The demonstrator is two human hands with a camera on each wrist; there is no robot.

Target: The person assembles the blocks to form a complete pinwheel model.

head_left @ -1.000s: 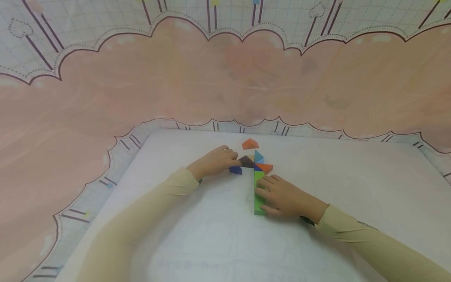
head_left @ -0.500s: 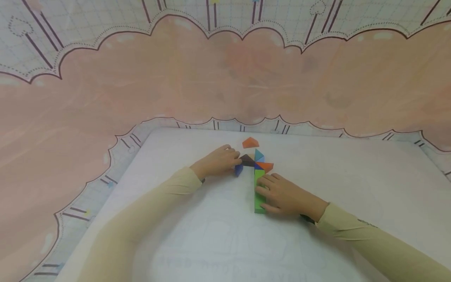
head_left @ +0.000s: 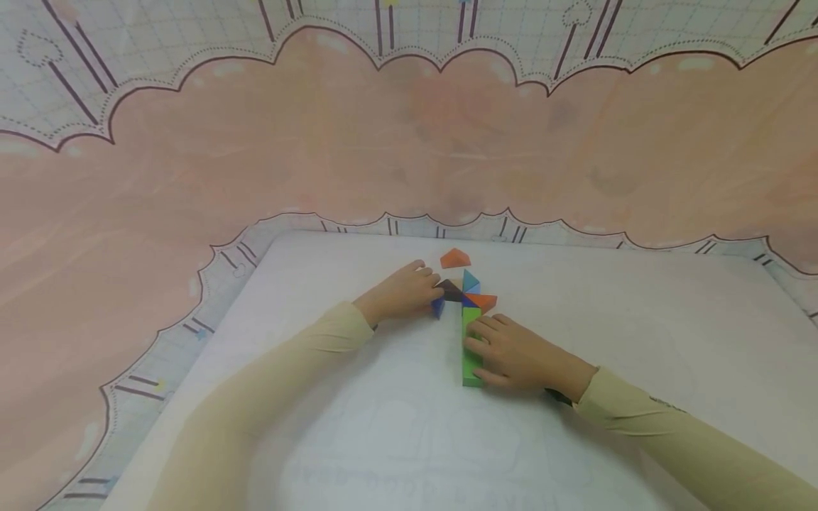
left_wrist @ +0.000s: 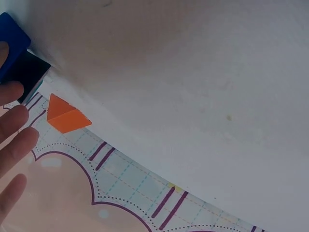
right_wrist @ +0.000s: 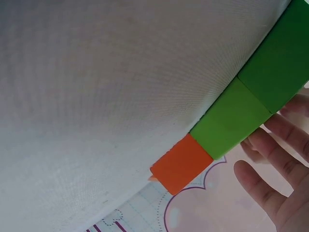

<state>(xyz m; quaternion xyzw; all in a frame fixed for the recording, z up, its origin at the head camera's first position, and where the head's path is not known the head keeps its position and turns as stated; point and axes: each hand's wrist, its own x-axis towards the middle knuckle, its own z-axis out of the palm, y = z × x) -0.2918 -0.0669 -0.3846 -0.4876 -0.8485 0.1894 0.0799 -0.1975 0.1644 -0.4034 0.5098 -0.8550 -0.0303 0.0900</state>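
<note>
My left hand [head_left: 402, 291] pinches a dark blue block [head_left: 437, 307] at the left of a pinwheel-like group of blocks. In the left wrist view its thumb lies on the blue block [left_wrist: 13, 31], close against a blackish block [left_wrist: 29, 70]. That dark triangular block [head_left: 451, 292] points into the group, beside light blue and teal pieces [head_left: 471, 280] and an orange block [head_left: 483, 302]. My right hand [head_left: 514, 355] rests over a green bar [head_left: 471, 365], its fingers touching the top. The right wrist view shows this bar as a light green block [right_wrist: 231, 121] and a dark green block [right_wrist: 280, 58] end to end.
A separate orange block [head_left: 455, 258] lies beyond the group, towards the far edge of the white table [head_left: 607, 298]. Behind the table stands a backdrop [head_left: 383, 156] with a printed cloud-like pattern.
The dark blue block has been turned from lying wide to a more upright angle and brought right, towards the dark block. My left hand moved slightly right with it; the right hand stays on the green bar.
</note>
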